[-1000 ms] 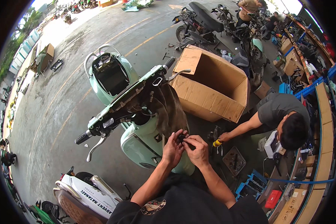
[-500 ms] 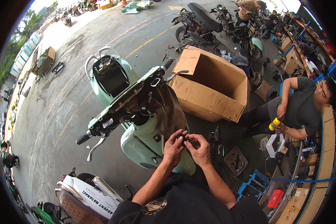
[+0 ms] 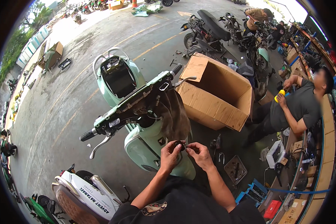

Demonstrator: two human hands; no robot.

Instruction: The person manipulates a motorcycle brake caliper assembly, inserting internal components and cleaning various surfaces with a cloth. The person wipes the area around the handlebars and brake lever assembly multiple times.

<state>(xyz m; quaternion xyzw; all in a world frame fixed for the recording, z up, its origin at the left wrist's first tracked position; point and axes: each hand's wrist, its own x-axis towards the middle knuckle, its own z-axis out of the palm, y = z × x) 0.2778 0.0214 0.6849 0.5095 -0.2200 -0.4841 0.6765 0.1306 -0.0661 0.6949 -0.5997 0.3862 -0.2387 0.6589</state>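
Both hands meet in front of me, above the mint-green scooter body. My left hand is closed, its thumb and fingers pinching a small black part too small to identify. Right beside it, my right hand also has thumb and fingers pressed together at the part's edge; what they grip is hidden. Just beyond my fingers a brown cloth drapes over the scooter. Its handlebar, with the front cover opened up and wiring exposed, lies farther off.
An open cardboard box stands beyond the scooter at right. A metal tray with tools lies on the floor near my right arm. A person in a grey shirt holds a yellow bottle. A white scooter is at lower left.
My hands have drawn slightly apart, showing more of the black part. The view has shifted a little. The person at right has turned and raised the yellow bottle.
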